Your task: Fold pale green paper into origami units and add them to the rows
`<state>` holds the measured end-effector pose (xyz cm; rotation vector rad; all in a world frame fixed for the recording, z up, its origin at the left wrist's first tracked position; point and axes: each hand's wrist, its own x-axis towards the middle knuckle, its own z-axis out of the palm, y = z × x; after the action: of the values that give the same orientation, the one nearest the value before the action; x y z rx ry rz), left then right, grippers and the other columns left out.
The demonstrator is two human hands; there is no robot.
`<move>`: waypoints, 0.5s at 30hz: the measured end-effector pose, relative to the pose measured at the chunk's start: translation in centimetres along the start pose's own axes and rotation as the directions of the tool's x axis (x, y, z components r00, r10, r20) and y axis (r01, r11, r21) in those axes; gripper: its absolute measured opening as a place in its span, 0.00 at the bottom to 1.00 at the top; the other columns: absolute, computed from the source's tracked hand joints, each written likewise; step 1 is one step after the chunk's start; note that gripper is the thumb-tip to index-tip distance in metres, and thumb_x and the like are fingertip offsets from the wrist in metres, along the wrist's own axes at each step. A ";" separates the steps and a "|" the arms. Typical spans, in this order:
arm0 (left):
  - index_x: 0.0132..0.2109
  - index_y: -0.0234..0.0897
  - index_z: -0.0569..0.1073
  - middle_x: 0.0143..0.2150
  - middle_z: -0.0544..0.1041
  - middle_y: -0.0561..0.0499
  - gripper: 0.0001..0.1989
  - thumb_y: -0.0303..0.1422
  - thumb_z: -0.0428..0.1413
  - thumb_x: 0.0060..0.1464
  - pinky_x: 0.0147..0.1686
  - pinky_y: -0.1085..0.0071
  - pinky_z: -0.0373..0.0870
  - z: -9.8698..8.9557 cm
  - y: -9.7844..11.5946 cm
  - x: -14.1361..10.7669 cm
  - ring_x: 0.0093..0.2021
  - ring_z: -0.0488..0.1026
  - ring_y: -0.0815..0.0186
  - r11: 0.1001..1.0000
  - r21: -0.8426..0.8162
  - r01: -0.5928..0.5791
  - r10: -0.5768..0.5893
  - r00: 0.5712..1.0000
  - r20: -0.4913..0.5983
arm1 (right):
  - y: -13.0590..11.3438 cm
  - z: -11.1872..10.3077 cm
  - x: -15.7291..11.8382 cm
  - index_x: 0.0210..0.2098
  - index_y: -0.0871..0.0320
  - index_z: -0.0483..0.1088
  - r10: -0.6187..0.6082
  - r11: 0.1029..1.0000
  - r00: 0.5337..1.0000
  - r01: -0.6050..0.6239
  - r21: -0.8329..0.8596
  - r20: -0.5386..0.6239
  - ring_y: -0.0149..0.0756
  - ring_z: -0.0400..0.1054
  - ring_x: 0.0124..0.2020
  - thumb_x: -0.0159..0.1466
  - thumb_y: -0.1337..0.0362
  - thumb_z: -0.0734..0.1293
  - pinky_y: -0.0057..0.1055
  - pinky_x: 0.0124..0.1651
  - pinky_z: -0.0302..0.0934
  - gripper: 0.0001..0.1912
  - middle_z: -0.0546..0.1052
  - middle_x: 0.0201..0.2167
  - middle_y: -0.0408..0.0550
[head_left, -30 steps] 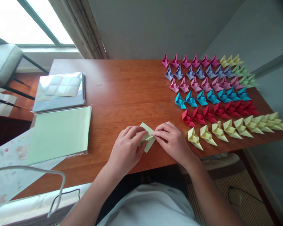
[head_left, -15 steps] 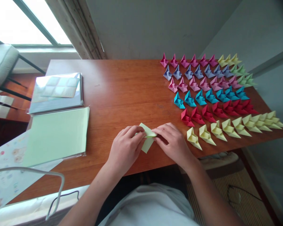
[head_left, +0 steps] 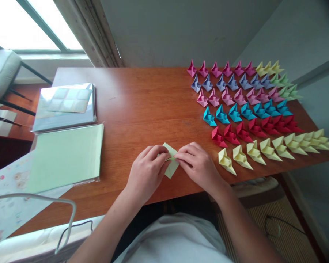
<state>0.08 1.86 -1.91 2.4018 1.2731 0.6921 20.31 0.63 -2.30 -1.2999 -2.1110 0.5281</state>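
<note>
A pale green piece of folded paper (head_left: 171,170) is held near the front edge of the wooden table (head_left: 142,109). My left hand (head_left: 148,168) pinches its left side, with a raised fold along the middle between the fingers. Against the right end of that fold, my right hand (head_left: 196,163) closes its thumb and fingertips. The fingers hide part of the paper. Right of my right hand begins a row of pale yellow folded paper boats (head_left: 242,157).
Further rows of paper boats, red (head_left: 231,134), blue (head_left: 222,114), pink (head_left: 213,97), purple (head_left: 221,83) and magenta (head_left: 216,70), fill the right side. On the left lie a pale green paper pack (head_left: 68,157), another pack (head_left: 65,122) and a white cable (head_left: 72,215).
My right fingers have moved slightly left along the fold, closer to my left hand. The paper's right part now lies more spread out below them.
</note>
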 end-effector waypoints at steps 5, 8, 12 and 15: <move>0.43 0.38 0.76 0.45 0.78 0.47 0.05 0.30 0.55 0.65 0.46 0.64 0.73 0.1 -0.1 0.0 0.45 0.73 0.61 0.999 -0.044 0.007 -0.007 1.000 -0.002 | 0.0 0.3 0.1 0.40 0.53 0.76 0.045 0.999 0.999 -0.045 0.021 -0.010 0.39 0.68 0.39 0.70 0.68 0.66 0.38 0.44 0.65 0.07 0.78 0.35 0.47; 0.44 0.39 0.76 0.45 0.78 0.47 0.06 0.31 0.54 0.65 0.47 0.63 0.73 0.0 -0.1 0.1 0.45 0.72 0.61 0.997 -0.073 0.023 -0.023 1.000 0.004 | 0.0 0.2 0.2 0.40 0.53 0.76 0.070 0.996 0.997 -0.069 0.051 -0.016 0.39 0.69 0.38 0.69 0.69 0.66 0.38 0.44 0.65 0.07 0.78 0.35 0.46; 0.47 0.40 0.76 0.46 0.78 0.47 0.07 0.32 0.54 0.65 0.47 0.63 0.73 0.0 0.0 0.0 0.45 0.73 0.60 0.995 -0.089 0.038 -0.038 0.999 0.001 | 0.0 0.2 0.2 0.40 0.53 0.76 0.076 0.993 0.997 -0.074 0.087 -0.027 0.39 0.69 0.38 0.69 0.69 0.66 0.38 0.44 0.65 0.07 0.78 0.35 0.46; 0.50 0.40 0.75 0.48 0.78 0.46 0.09 0.32 0.54 0.65 0.48 0.61 0.73 0.0 0.0 -0.1 0.46 0.73 0.59 0.997 -0.065 0.043 -0.043 0.999 0.000 | 0.1 0.3 0.1 0.40 0.52 0.76 0.082 0.992 0.996 -0.079 0.098 -0.035 0.39 0.69 0.38 0.69 0.69 0.66 0.39 0.44 0.65 0.07 0.78 0.35 0.46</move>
<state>0.03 1.74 -1.94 2.3156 1.2795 0.7117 20.13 0.76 -2.49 -1.3341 -1.9832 0.6261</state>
